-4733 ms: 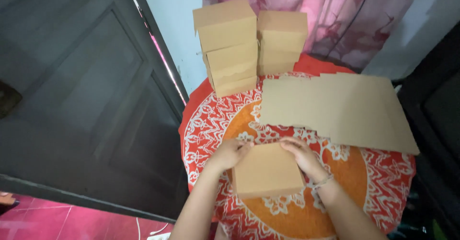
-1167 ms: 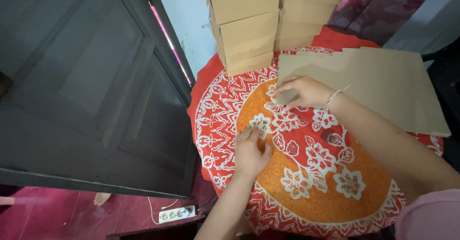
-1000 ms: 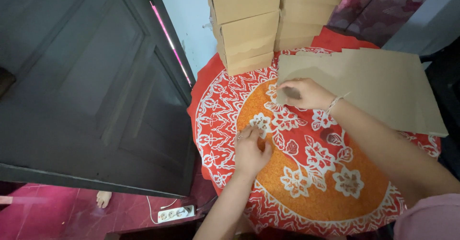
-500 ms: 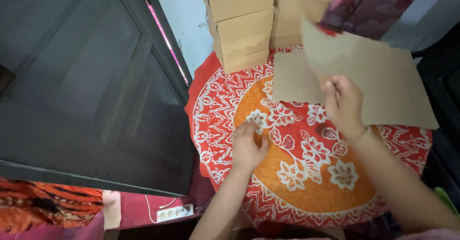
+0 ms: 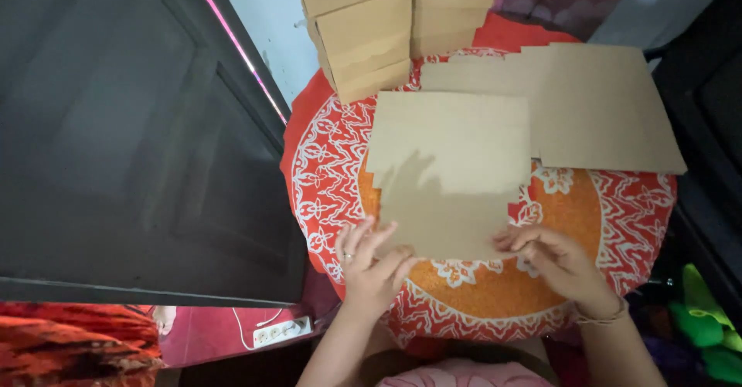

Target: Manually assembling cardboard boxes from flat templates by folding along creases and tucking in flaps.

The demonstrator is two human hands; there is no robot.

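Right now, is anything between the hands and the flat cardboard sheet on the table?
Nothing visible. The left hand and right hand both touch the near edge of the cardboard sheet, which lies flat on the red patterned tablecloth.

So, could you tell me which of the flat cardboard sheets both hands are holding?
The front cardboard sheet, gripped at its near edge by the left hand and right hand; the other flat sheets lie untouched behind it.
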